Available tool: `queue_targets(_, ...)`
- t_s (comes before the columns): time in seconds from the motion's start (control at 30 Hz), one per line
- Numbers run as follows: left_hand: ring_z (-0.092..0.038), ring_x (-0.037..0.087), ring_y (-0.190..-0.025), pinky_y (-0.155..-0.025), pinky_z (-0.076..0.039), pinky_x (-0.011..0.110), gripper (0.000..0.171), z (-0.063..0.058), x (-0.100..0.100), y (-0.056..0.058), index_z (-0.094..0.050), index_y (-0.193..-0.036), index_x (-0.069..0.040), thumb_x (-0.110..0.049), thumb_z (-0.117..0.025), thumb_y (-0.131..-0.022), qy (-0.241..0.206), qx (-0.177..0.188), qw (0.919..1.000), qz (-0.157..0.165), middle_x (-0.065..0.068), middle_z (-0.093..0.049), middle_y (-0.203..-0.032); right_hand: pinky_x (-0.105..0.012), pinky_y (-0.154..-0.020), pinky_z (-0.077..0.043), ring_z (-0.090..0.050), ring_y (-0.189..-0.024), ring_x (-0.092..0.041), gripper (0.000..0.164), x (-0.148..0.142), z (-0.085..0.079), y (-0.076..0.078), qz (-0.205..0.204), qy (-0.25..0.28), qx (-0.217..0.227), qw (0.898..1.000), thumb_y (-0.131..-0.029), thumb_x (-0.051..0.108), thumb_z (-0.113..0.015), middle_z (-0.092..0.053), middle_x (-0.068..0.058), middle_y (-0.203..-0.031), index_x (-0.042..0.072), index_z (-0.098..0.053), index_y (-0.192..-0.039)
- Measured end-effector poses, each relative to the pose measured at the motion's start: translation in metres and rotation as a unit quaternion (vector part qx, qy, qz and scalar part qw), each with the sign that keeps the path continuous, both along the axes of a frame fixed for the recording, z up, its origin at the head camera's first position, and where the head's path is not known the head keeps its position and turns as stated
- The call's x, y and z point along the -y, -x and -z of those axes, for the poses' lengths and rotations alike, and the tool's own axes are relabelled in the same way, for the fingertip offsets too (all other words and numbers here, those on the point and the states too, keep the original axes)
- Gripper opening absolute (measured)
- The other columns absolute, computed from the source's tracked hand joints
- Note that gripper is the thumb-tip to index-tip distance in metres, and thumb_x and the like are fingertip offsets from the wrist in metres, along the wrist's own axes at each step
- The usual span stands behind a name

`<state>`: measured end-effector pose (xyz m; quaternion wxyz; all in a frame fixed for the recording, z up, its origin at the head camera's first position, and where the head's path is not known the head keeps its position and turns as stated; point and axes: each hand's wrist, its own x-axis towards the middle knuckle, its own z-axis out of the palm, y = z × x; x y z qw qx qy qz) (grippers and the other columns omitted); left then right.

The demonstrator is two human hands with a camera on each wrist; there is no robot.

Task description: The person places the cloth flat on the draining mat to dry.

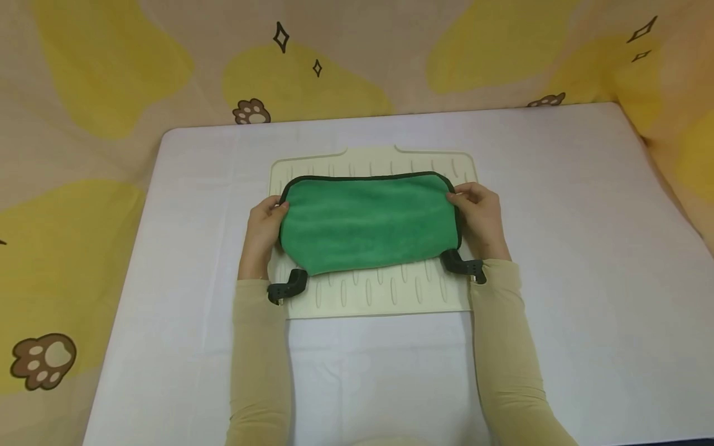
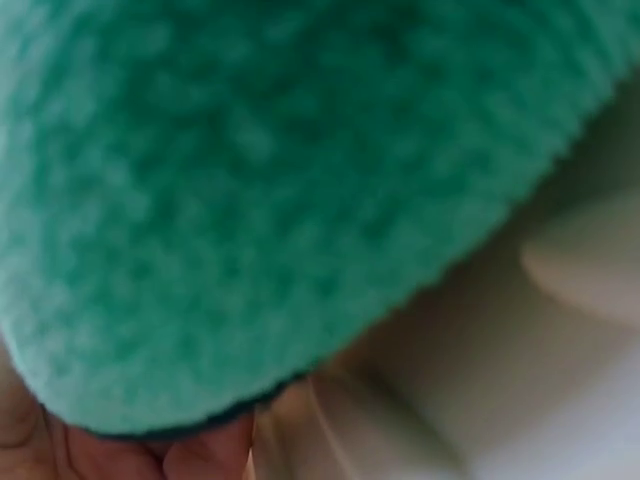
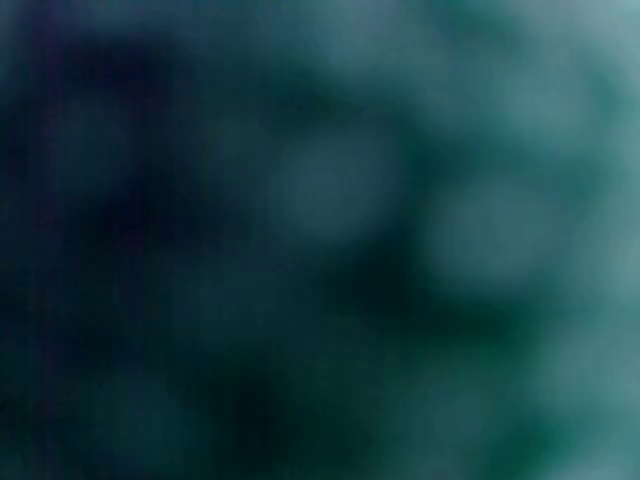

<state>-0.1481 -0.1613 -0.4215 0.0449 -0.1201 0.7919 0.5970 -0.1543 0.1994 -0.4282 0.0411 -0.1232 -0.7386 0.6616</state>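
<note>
A green plush cloth point(image 1: 368, 223) with a dark edging is stretched between the two hands in the head view. At its left end, my left hand point(image 1: 263, 230) pinches the edge, thumb on top. My right hand point(image 1: 483, 217) pinches the opposite end near the upper right corner. Behind the cloth lies a cream ribbed board point(image 1: 379, 294), partly covered by it. Up close in the left wrist view, the cloth point(image 2: 280, 200) fills most of the picture, with fingers point(image 2: 110, 455) curled at its dark edge. Only blurred green cloth point(image 3: 480, 230) shows in the right wrist view.
The board lies on a table with a white cover point(image 1: 586, 279). A yellow and beige curtain point(image 1: 357, 62) with paw prints hangs behind the table and along its sides. Black wrist camera mounts point(image 1: 289, 286) sit at both cuffs, close to the cloth's lower corners.
</note>
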Motion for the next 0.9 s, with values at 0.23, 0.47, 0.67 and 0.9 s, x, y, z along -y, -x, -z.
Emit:
queue_targets(0.23,-0.056,0.011,-0.079,-0.077,-0.043,0.025,0.034,-0.002,-0.001,0.001,-0.056,-0.12,0.007,-0.02,-0.046,-0.1,-0.005,-0.002,1.0,0.002,0.017,-0.062,-0.098,-0.019,-0.06,-0.04,-0.047,-0.071,-0.011,0.009,0.0,0.001,0.001,0.002,0.072,-0.006,0.997,-0.083,0.01,-0.073,-0.057,0.001,-0.074,0.004,-0.067,-0.088)
queue_targets(0.47,-0.057,0.01,-0.078,-0.077,-0.043,0.024,0.034,-0.002,0.0,0.002,-0.056,-0.12,0.007,-0.02,-0.047,-0.1,-0.003,-0.006,1.0,-0.001,0.019,-0.062,-0.101,-0.02,-0.06,-0.039,-0.046,-0.066,-0.01,0.022,0.0,-0.005,0.002,0.0,0.03,0.0,1.0,-0.084,0.013,-0.073,-0.056,0.003,-0.073,-0.004,-0.066,-0.095)
queue_targets(0.67,-0.057,0.01,-0.075,-0.075,-0.044,0.025,0.034,-0.002,0.0,0.002,-0.057,-0.121,0.006,-0.019,-0.048,-0.1,-0.015,-0.006,0.9999,0.0,0.01,-0.062,-0.093,-0.019,-0.059,-0.04,-0.048,-0.062,-0.007,0.012,0.0,-0.009,0.004,0.005,0.003,0.015,1.0,-0.085,0.011,-0.071,-0.058,0.006,-0.068,0.0,-0.067,-0.089)
queue_targets(0.9,-0.056,0.011,-0.075,-0.074,-0.044,0.025,0.035,-0.005,0.002,0.007,-0.058,-0.119,0.006,-0.02,-0.048,-0.099,0.029,-0.009,0.9995,0.01,0.015,-0.063,-0.094,-0.019,-0.06,-0.041,-0.048,-0.067,-0.007,0.015,0.0,-0.013,0.013,-0.013,-0.048,0.023,0.998,-0.086,0.012,-0.07,-0.057,0.009,-0.067,-0.002,-0.066,-0.091)
